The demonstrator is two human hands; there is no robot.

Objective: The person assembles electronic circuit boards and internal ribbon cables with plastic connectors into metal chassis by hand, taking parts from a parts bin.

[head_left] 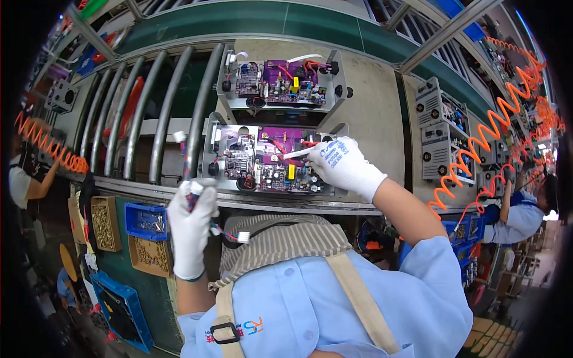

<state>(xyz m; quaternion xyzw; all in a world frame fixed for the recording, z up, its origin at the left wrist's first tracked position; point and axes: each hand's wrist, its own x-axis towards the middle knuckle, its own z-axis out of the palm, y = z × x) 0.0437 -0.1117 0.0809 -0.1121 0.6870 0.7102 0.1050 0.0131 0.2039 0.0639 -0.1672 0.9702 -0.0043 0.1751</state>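
My left hand [194, 218], in a white glove, is closed around a wire harness [185, 160] with white plug connectors and dark, red and blue wires. One end of the harness sticks up past the fingers, and another connector [243, 237] hangs beside my apron. My right hand [343, 164], also gloved, has its fingers together at the right side of the nearer open unit, pinching a white strip-like lead [295, 153]. That unit's purple circuit board [276, 170] carries red wires, a yellow component and several capacitors. The fingertips partly hide its right end.
A second open unit [295, 82] stands just behind. Metal rollers [160, 113] lie to the left; more metal-cased units [439, 128] sit to the right. Parts bins [149, 255] with small hardware are at lower left. Orange coiled hoses [501, 113] hang at both sides. Co-workers [519, 209] are nearby.
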